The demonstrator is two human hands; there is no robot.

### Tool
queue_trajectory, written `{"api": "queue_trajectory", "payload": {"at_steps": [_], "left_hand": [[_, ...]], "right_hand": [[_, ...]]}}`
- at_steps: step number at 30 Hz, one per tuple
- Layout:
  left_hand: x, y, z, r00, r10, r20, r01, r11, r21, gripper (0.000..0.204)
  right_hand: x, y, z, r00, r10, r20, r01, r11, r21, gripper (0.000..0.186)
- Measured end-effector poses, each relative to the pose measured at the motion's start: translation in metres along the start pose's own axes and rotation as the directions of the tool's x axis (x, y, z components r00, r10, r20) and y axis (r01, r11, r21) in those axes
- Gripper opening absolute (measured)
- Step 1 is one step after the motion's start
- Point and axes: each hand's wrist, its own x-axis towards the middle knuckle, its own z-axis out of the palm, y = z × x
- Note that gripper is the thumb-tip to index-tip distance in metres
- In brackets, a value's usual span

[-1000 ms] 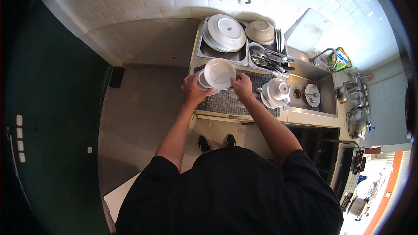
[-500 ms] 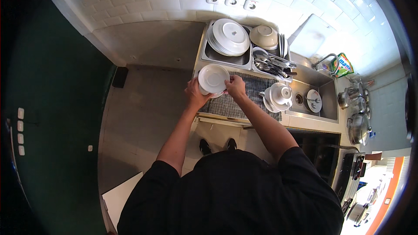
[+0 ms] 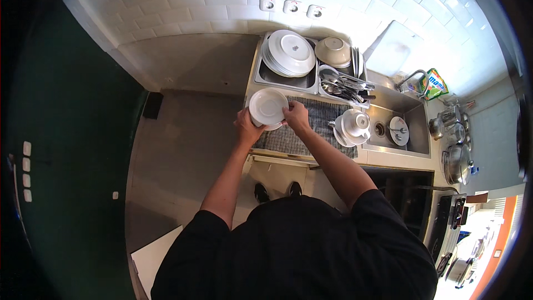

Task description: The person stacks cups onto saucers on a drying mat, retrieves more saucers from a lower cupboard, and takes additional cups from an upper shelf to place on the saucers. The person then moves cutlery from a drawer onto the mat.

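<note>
A white saucer [image 3: 268, 106] is held between my two hands at the left end of the counter. My left hand [image 3: 247, 127] grips its left edge from below. On the opposite side, my right hand [image 3: 297, 115] pinches the rim between thumb and fingers. Part of another white dish [image 3: 273, 127] shows just under the saucer; whether it is held or resting is hidden. A dark checked cloth [image 3: 322, 116] lies below and to the right. On the cloth's right end stand stacked white saucers with an upturned white cup [image 3: 358, 119] on top.
Behind my hands, a metal tray [image 3: 286, 81] bears stacked white plates [image 3: 291, 50]. Beside it are a beige bowl [image 3: 333, 51] and a tray of cutlery [image 3: 341, 86]. The sink [image 3: 419, 119] at right contains a plate [image 3: 398, 130] with cutlery. A lidded steel pot [image 3: 458, 164] stands beyond.
The whole view has shifted slightly. My hands keep the same hold on the saucer, which has come down a little toward me.
</note>
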Motion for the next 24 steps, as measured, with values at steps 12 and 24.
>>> {"api": "queue_trajectory", "payload": {"at_steps": [12,24], "left_hand": [[-0.001,0.034,-0.026,0.998,0.068,0.004,-0.064,0.950,-0.304,0.109],[-0.013,0.035,-0.058,0.995,0.072,0.062,-0.053,0.964,-0.261,0.112]], "right_hand": [[-0.025,-0.015,0.007,0.957,-0.222,-0.189,0.180,0.959,-0.218,0.033],[-0.096,-0.326,-0.261,0.462,-0.785,-0.413,0.679,0.613,-0.405,0.017]]}}
